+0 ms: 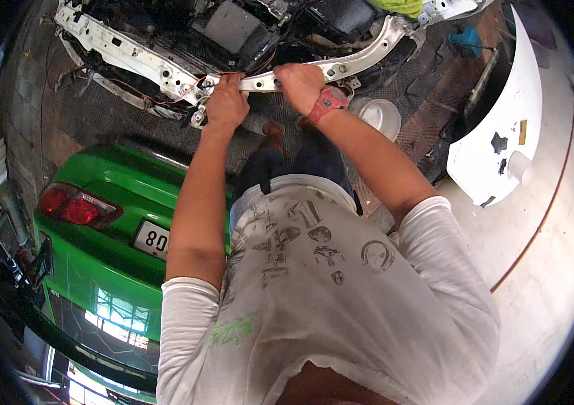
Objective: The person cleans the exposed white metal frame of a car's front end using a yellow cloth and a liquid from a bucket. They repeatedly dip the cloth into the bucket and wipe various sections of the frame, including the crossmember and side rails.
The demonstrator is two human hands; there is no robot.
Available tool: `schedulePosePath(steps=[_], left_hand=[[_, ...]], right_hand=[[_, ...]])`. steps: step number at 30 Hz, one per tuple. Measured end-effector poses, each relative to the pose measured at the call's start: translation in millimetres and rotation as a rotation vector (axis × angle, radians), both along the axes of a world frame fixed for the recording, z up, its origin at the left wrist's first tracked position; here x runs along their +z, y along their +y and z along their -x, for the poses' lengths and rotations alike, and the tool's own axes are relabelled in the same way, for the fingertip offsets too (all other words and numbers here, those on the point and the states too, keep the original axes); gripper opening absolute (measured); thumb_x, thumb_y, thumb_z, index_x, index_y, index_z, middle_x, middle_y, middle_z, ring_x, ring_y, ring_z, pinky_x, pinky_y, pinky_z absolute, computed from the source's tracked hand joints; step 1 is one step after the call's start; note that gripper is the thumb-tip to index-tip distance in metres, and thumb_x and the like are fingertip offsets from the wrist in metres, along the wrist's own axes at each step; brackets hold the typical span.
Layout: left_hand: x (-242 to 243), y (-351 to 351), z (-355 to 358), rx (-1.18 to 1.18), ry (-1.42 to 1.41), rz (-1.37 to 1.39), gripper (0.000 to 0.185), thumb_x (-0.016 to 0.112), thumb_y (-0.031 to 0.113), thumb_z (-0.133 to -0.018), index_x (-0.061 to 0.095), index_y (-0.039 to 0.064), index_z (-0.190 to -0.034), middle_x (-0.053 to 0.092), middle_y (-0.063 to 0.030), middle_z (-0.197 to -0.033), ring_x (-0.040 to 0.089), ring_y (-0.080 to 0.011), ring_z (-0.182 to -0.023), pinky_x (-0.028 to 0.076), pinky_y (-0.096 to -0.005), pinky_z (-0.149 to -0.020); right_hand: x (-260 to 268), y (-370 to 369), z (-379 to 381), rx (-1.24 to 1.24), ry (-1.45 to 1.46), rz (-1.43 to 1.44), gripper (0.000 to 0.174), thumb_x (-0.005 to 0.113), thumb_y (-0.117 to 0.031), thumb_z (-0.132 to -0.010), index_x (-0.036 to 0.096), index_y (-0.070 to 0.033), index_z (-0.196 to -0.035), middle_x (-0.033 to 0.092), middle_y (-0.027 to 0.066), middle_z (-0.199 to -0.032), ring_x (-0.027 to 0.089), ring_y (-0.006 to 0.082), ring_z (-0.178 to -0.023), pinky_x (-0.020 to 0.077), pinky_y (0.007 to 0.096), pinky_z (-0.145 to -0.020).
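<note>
Before me runs the white metal front crossmember (360,59) of a stripped car, with round holes along it. My left hand (227,101) lies over the crossmember near its joint with the left section (125,49), fingers over the top and thumb on the near side. A little to the right, my right hand (299,83) is curled over the same crossmember; its palm side is hidden. A red watch (331,104) is on my right wrist. Thin reddish wire (188,91) runs beside my left hand. Behind the crossmember is a dark engine bay with a black box-shaped part (234,28).
A green car's rear end (105,253) with a red tail light (80,206) stands close behind my left side. A clear plastic bucket (392,119) sits by my right forearm. To the right are a white body panel (499,121) and a teal object (466,39). Lime-green cloth (399,5) lies at the top.
</note>
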State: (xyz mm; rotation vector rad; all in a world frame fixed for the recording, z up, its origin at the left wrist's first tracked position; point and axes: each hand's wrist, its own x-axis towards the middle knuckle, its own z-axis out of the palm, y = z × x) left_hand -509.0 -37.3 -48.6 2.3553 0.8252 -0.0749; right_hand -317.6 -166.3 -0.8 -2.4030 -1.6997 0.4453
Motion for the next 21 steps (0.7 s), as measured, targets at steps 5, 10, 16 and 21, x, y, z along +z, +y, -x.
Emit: schedulePosePath(steps=[5, 10, 16, 21], left_hand=[[-2, 0, 0, -0.01, -0.01, -0.001, 0.052, 0.075, 0.016, -0.093, 0.057, 0.012, -0.142, 0.06, -0.0212, -0.139, 0.061, -0.0445, -0.126, 0.052, -0.053, -0.105], [-1, 1, 1, -0.001, 0.07, 0.028, 0.054, 0.074, 0.017, -0.094, 0.055, 0.013, -0.144, 0.06, -0.0198, -0.141, 0.06, -0.0439, -0.129, 0.052, -0.052, -0.107], [1, 3, 2, -0.026, 0.081, 0.036, 0.054, 0.073, 0.017, -0.095, 0.054, 0.014, -0.146, 0.059, -0.0197, -0.142, 0.06, -0.0441, -0.129, 0.053, -0.0516, -0.106], [3, 4, 2, -0.039, 0.048, 0.028, 0.055, 0.073, 0.018, -0.095, 0.054, 0.014, -0.146, 0.058, -0.0206, -0.141, 0.059, -0.0453, -0.129, 0.051, -0.0527, -0.107]], right_hand=[[-10, -11, 13, -0.135, 0.017, -0.089, 0.016, 0.077, -0.017, -0.08, 0.074, -0.011, -0.094, 0.076, 0.0129, -0.09, 0.075, 0.0358, -0.085, 0.0587, 0.0489, -0.072], [-6, -50, 5, -0.099, -0.012, -0.226, 0.023, 0.079, -0.014, -0.076, 0.074, -0.014, -0.099, 0.076, 0.0093, -0.097, 0.074, 0.0351, -0.083, 0.0581, 0.0482, -0.071], [16, -105, -60, -0.605, -0.006, -0.191, 0.021, 0.081, -0.022, -0.086, 0.072, -0.012, -0.102, 0.076, 0.0107, -0.099, 0.072, 0.0363, -0.085, 0.0564, 0.0488, -0.078], [28, -117, -116, -0.815, -0.143, -0.555, 0.03, 0.079, -0.014, -0.083, 0.074, -0.012, -0.112, 0.075, 0.0137, -0.101, 0.069, 0.0377, -0.089, 0.0557, 0.0478, -0.084]])
